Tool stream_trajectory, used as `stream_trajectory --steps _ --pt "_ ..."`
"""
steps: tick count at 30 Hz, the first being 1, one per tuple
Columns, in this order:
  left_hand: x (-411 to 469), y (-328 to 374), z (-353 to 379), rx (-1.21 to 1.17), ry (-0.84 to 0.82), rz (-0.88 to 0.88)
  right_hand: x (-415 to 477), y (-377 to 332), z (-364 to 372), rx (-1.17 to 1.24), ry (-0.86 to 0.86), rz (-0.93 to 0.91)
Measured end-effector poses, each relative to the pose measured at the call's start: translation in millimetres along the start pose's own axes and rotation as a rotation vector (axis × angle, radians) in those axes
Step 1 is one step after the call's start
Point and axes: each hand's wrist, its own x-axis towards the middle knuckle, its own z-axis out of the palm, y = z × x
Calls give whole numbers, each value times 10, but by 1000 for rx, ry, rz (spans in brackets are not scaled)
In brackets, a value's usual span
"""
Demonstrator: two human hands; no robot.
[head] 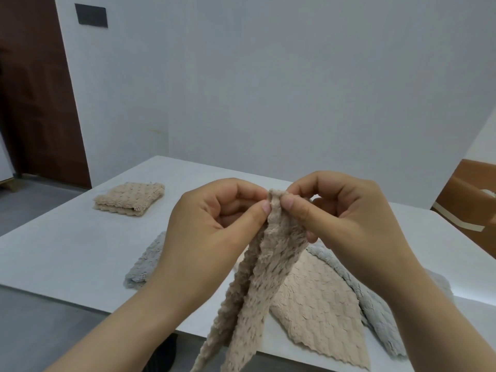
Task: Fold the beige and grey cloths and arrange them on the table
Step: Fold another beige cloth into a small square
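1. While raised over the near middle of the worktop, gripping one beige cloth at its top end with the left hand and the right hand, the two almost touching.
2. On the left hand, thumb tip pressed against the cloth's left edge, other fingers curled in behind it.
3. On the right hand, thumb and forefinger pinched on the right edge, remaining fingers curled.
4. Hanging from that pinch as a narrow doubled strip, fleecy side out, down past the near edge of the worktop and out of the bottom of the view.
5. Flat on the worktop just behind the strip, a second beige cloth, unfolded, with a zigzag hem along its near side.
6. Under its right side, a grey cloth, spread toward the near right.
7. To the left, partly hidden by the left wrist, more grey fabric; cannot tell whether part of the same grey cloth.
8. Far left on the worktop, well apart from the rest, a folded beige cloth, lying as a neat rectangle.
9. Beyond the worktop, a white wall with a dark plate high at the left.
10. At the far left, a brown door; at the right edge, a brown box with pale tape; below, grey floor.
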Motion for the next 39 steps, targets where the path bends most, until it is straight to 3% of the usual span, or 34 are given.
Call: stream_trajectory --steps 29,39 --pt "15 -66 -22 78 45 80 -19 33 72 -34 -6 -11" --pt "124 -160 -192 126 176 45 -9 143 -56 -321 -63 -64"
